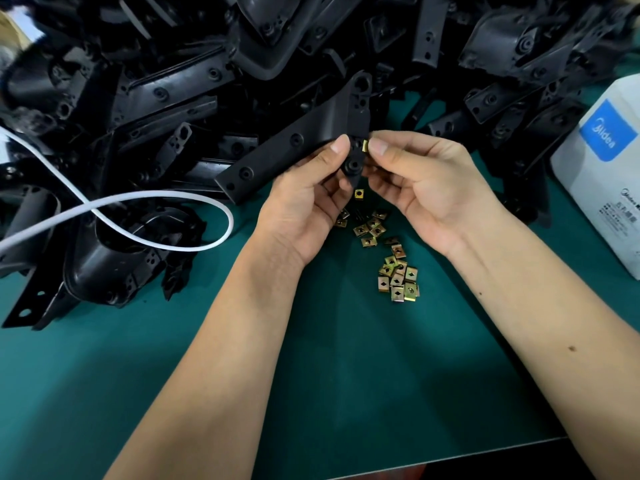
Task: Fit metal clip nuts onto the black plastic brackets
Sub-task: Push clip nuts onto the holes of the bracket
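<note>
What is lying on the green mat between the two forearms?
In the head view, loose brass-coloured clip nuts lie scattered on the green mat there.

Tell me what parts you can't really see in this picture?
Head view only:
- The clip nut: mostly covered by the right hand thumb, so how far it sits on the bracket is unclear.
- The bracket's lower end: hidden behind the left hand.
- The white box: cut off by the right edge; its small print is unreadable.
- The bracket pile: too dark to count.
</note>
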